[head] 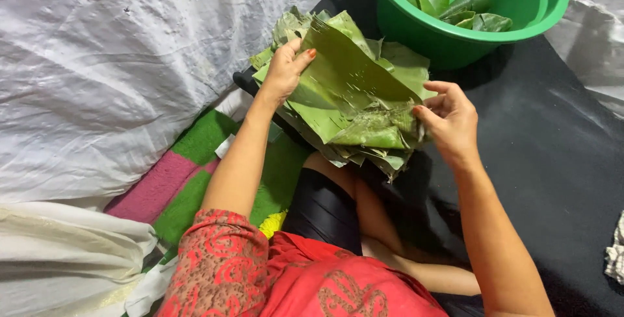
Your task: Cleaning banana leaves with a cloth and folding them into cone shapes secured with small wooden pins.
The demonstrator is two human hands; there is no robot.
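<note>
Both hands grip stacked banana leaves, whose lower layers stay hidden.

Light: bright, even, from above me. Shadows: soft, under my basin. Glare: mild on sheet. Focus: sharp; edges slightly bowed.

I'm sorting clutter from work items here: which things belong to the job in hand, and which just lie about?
In use: left hand, right hand, stack of banana leaves, green basin with folded leaves.
Lying about: white sheet, striped mat, crumpled cloth.
</note>
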